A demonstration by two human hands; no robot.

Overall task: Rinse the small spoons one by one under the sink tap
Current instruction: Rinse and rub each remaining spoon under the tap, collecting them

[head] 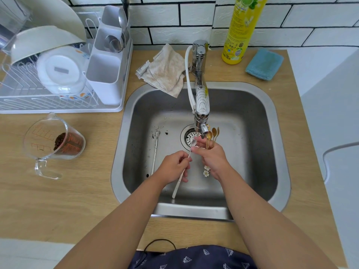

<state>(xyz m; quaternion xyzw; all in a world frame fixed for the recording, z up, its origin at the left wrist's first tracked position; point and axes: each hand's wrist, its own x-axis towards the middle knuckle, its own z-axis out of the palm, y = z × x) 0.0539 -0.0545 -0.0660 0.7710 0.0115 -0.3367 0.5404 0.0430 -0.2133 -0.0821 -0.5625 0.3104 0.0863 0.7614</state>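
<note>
My left hand (173, 165) grips the handle of a long thin white spoon (179, 180) over the steel sink (252, 117). Its bowl sits under the chrome tap's spout (203, 129), where water runs onto it. My right hand (212, 158) holds a bundle of small gold spoons (212, 133) upright, bowls up, flower-shaped handle ends (206, 170) hanging below the palm. The fingertips of that hand also touch the white spoon's bowl. Another long silver spoon (155, 150) lies on the sink floor to the left, beside dark specks.
A white dish rack (58, 74) with bowls, plates and a cutlery holder stands at the back left. A glass measuring jug (52, 140) with dark grounds lies tipped on the wooden counter. A beige cloth (165, 71), yellow detergent bottle (240, 30) and blue sponge (265, 64) sit behind the sink.
</note>
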